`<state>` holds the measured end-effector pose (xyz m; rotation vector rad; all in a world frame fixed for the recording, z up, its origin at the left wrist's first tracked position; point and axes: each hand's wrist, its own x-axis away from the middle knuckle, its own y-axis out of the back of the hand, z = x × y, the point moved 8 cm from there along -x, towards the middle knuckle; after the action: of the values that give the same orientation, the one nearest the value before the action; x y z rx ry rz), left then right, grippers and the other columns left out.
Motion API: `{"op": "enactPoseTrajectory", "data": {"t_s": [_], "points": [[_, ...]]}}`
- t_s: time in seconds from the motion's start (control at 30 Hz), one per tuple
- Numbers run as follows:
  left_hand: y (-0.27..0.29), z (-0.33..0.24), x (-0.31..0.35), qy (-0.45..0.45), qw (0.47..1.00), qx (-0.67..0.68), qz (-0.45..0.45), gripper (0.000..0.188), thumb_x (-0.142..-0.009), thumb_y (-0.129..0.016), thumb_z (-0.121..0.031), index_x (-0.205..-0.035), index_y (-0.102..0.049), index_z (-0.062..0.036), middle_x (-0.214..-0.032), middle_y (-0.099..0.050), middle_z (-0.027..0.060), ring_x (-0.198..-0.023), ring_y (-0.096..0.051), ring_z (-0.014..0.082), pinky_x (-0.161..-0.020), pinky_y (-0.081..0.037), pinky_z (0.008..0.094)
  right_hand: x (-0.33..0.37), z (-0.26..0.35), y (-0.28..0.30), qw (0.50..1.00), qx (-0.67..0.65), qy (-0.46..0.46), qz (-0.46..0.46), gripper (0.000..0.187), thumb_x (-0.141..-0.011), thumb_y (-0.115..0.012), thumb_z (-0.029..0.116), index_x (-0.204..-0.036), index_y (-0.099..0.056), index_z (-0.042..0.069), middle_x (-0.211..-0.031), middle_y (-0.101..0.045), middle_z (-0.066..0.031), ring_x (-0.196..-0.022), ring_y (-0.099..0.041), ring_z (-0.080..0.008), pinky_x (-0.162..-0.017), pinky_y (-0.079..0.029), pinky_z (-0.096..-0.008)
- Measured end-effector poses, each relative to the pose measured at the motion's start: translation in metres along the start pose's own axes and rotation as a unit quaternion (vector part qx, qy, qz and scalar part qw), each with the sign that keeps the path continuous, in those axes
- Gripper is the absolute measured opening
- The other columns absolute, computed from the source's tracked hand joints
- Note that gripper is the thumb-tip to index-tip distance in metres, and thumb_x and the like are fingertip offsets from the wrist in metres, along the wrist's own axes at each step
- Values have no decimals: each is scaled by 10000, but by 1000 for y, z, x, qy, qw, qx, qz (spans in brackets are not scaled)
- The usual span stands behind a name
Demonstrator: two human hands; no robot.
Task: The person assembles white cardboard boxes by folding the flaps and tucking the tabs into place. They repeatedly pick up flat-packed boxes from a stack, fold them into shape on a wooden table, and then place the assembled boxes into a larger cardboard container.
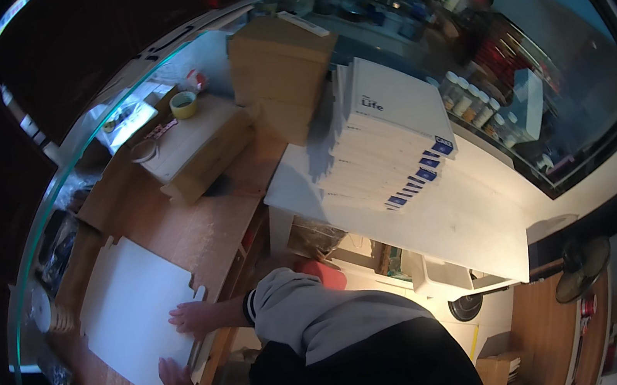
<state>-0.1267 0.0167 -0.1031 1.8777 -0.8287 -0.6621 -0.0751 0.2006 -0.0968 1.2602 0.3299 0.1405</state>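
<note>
A flat white cardboard blank with notched, tabbed edges lies on the wooden desk at the left. My right hand rests on its near edge, fingers stretched out over the white surface, beside a small upright tab. Lower down, my left hand touches the blank's near corner with its fingers extended. Neither hand is wrapped around anything. The dark and light sleeve of my right arm crosses the lower middle of the view.
A tall stack of flat white boxes with blue labels stands on a white table. Beyond the blank are a long carton, a yellow tape roll and a large brown box. A glass edge borders the desk. A blurred person appears behind glass.
</note>
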Motion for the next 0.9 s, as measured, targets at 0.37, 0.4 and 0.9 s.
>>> {"op": "enactPoseTrajectory", "data": {"t_s": [0.37, 0.4, 0.9], "points": [[22, -16, -1, -114, 986, 28, -116, 296, -724, -689, -74, -994, -577, -25, -851, -536, 148, -839, -527, 367, -696, -436, 453, 8, -2, -14, 989, -54, 101, -96, 49, -681, -608, 115, -656, -565, 111, -795, -562, -52, -843, -564, -248, -715, -497, -369], [23, -13, 0, -94, 990, 10, -105, 216, -757, -663, -79, -942, -561, -32, -860, -541, 145, -848, -534, 356, -709, -444, 455, 0, 10, 4, 990, -59, 115, -48, 40, -679, -604, 99, -678, -574, 124, -798, -566, -42, -837, -567, -243, -725, -494, -370], [12, -15, -26, -167, 971, -168, -36, 130, -744, -604, -102, -828, -528, -38, -825, -502, 85, -798, -529, 223, -686, -461, 312, -34, 9, 27, 992, -13, 30, -122, 125, -787, -641, 154, -821, -567, 58, -892, -528, -87, -887, -520, -264, -808, -444, -385]]}}
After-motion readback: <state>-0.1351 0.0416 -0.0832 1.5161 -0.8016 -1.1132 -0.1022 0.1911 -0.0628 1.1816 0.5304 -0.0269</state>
